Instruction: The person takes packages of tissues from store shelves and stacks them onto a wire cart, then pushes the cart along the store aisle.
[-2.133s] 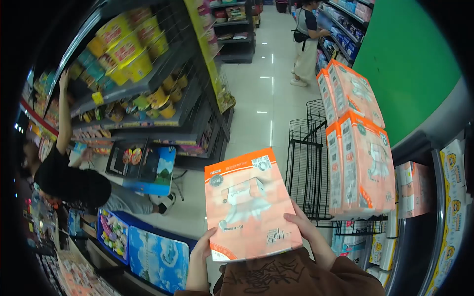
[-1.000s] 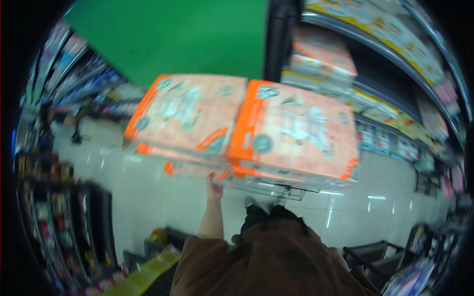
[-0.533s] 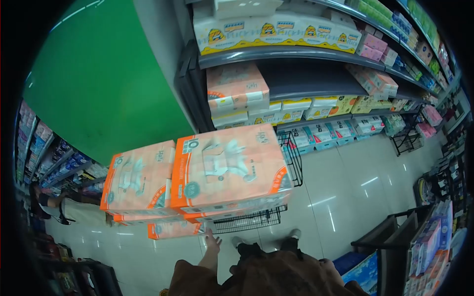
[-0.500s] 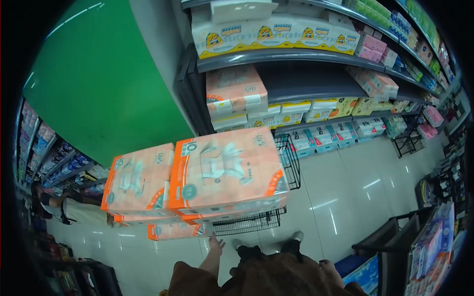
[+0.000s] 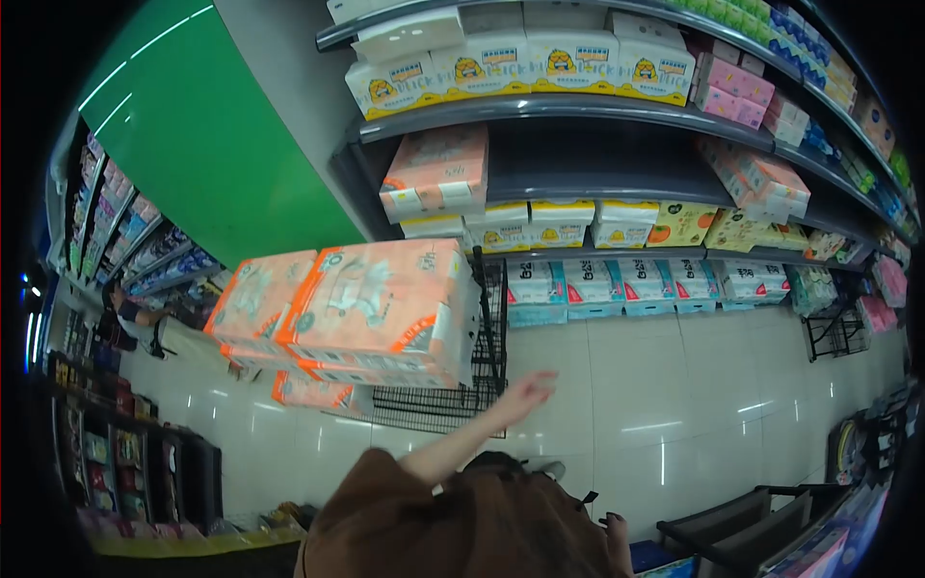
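Note:
My left hand [image 5: 532, 393] reaches out over the floor, right of the black wire cart [image 5: 429, 409], fingers stretched and holding nothing. Low beside my brown shirt, my right hand [image 5: 614, 528] shows only in part, with its fingers unclear. On the cart sits a large orange-and-peach tissue pack [image 5: 376, 301], and another such pack [image 5: 258, 297] stands to its left. Beneath them a further orange pack [image 5: 313, 390] sticks out. A similar pack [image 5: 438, 171] lies at the left end of the middle shelf, with more peach packs [image 5: 756, 181] toward its right.
White-and-yellow packs [image 5: 568, 65] line the upper shelf. Teal-and-white packs [image 5: 588, 287] stand along the bottom. A green panel [image 5: 212, 135] rises at the left, near a person [image 5: 154, 323] in the aisle. A dark rack [image 5: 761, 520] is at the lower right.
The pack held earlier is no longer in my hands. The view has turned toward the shelves. My left hand has moved from beside the cart's packs out to the right.

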A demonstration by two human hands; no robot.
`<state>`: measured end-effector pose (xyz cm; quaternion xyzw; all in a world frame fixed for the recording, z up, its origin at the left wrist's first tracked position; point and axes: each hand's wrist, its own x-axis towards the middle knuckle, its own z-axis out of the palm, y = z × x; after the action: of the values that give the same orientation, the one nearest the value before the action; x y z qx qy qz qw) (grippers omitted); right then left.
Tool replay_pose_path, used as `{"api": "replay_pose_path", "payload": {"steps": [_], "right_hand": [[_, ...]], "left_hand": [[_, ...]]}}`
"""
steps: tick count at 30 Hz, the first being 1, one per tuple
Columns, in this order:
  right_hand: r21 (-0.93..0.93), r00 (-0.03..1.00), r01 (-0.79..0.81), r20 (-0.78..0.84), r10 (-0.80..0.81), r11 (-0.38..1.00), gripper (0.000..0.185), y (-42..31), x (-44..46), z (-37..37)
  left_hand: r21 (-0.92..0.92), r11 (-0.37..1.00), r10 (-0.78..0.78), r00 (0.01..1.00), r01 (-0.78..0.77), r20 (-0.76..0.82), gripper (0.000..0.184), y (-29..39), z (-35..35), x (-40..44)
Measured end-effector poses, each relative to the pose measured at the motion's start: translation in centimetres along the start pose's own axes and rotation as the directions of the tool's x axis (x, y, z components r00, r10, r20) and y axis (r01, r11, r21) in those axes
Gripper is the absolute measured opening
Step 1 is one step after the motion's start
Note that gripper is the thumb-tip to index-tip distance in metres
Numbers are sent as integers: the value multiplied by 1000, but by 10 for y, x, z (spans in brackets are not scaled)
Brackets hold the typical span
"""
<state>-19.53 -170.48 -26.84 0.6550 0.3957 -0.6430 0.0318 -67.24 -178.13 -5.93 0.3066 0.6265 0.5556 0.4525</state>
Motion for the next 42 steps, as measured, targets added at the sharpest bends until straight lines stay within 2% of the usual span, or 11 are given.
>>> {"api": "replay_pose_path", "payload": {"steps": [3,8,12,13,15,19,21,24,32,33,42], "right_hand": [[106,999,-47,-18,49,993,39,5,4,-1],[-106,999,-24,37,28,994,40,-15,40,7],[-414,996,70,77,-41,908,41,-62,74,8],[-482,995,95,82,-63,871,41,-74,80,6],[-613,988,154,99,-118,775,42,-100,93,1],[-773,948,303,183,-261,558,43,-154,118,-11],[-732,926,357,193,-325,580,44,-192,127,-9],[69,969,244,34,-246,967,40,-261,140,13],[-161,989,58,144,-35,985,43,-398,156,25],[-264,948,258,255,-191,929,43,-390,188,13],[-173,919,223,365,-148,959,44,-501,230,43]], "left_hand": [[-22,983,174,967,-181,-185,43,117,-13,67],[-632,678,9,865,-374,-502,36,154,-132,208],[-603,613,-245,602,-511,-760,60,155,-208,264],[-522,574,-108,574,-631,-812,64,147,-229,277],[-668,348,-267,613,-658,-744,68,143,-269,297],[-602,433,-204,577,-671,-791,66,144,-320,325],[-579,513,-163,590,-634,-791,65,146,-338,341],[-598,458,-134,614,-658,-778,61,127,-366,349],[-586,347,-111,588,-732,-801,50,150,-378,372],[-596,343,-75,612,-726,-788,50,148,-376,372],[-543,406,-130,541,-735,-831,52,159,-277,325]]}}
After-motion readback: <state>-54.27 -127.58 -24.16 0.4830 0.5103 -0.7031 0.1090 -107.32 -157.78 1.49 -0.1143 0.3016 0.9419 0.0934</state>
